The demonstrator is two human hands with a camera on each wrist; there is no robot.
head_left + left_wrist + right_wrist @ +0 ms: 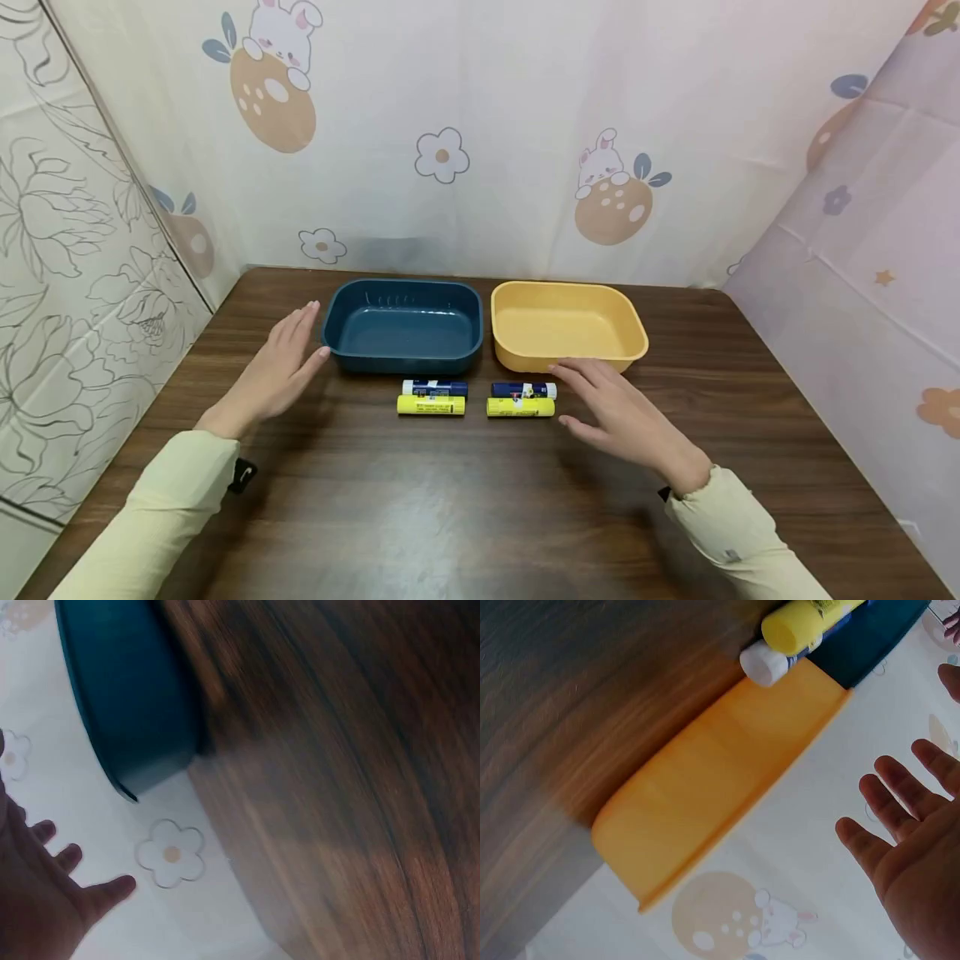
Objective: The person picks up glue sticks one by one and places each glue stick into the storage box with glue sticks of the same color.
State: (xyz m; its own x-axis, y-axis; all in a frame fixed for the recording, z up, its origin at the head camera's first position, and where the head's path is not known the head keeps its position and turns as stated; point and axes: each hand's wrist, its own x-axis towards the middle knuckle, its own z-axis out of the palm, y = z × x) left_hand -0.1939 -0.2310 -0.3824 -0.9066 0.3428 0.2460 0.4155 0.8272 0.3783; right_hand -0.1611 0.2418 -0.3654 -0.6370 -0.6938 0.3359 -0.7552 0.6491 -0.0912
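Two plastic trays stand at the back of the table, a dark blue tray on the left and a yellow tray on the right. In front of the blue one lie a navy glue stick and a yellow glue stick side by side. Another navy glue stick and yellow glue stick lie before the yellow tray. My left hand hovers left of the blue tray, fingers straight, holding nothing. Just right of the right-hand pair, my right hand is spread and holds nothing.
The brown wooden table reaches back to a patterned curtain close behind the trays. More patterned cloth closes in the right side, and a flower-drawn panel stands at the left.
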